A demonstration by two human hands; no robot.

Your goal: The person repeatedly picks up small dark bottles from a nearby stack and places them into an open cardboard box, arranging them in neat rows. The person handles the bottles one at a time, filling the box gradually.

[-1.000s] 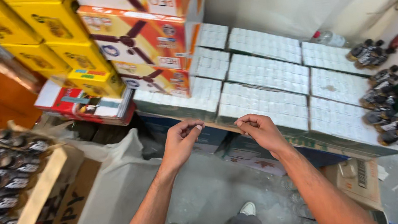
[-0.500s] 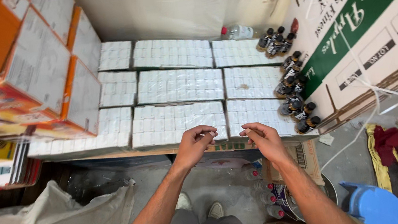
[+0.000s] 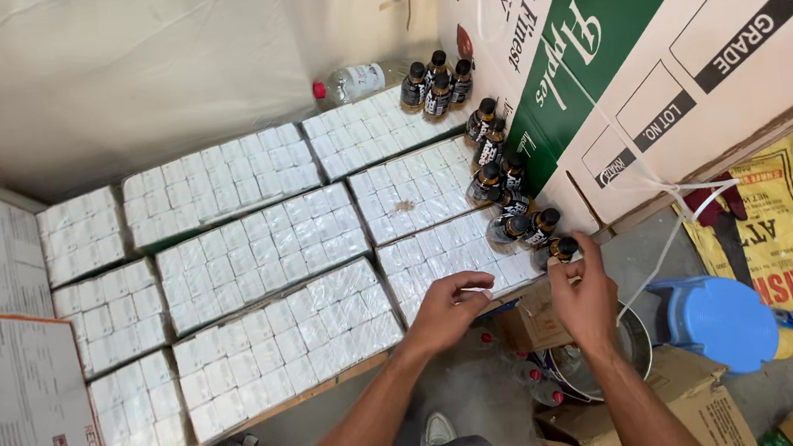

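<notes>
Both hands are out over the near right corner of a low platform [image 3: 268, 410] covered with wrapped packs of small white boxes [image 3: 264, 254]. The left hand [image 3: 449, 309] rests on the near edge of the pack of white boxes at the right end, fingers curled loosely, palm down; it clasps nothing that can be made out. The right hand [image 3: 584, 299] is just beside it, a little apart, fingers raised and touching the nearest small dark bottle [image 3: 562, 249]; whether it has closed around that bottle cannot be told.

That bottle is the near end of a row of dark bottles with black caps [image 3: 502, 175] standing upright along the right edge of the packs, running from near to far. Tight against their right leans a big cardboard carton with a green band [image 3: 659, 60], which crowds the row and leaves little room on that side. At the far end of the row a clear plastic bottle with a red cap [image 3: 351, 82] lies on its side against the pale wall.

On the left stand orange-edged cartons [image 3: 19, 395] on top of the packs. Below the hands, on the floor, are a brown box [image 3: 530, 323], a metal pot [image 3: 595, 365], a blue plastic stool [image 3: 721, 319] and a yellow sack [image 3: 792, 245] with a dark red cloth on it. A white cord [image 3: 660, 196] hangs from the big carton down toward the stool.
</notes>
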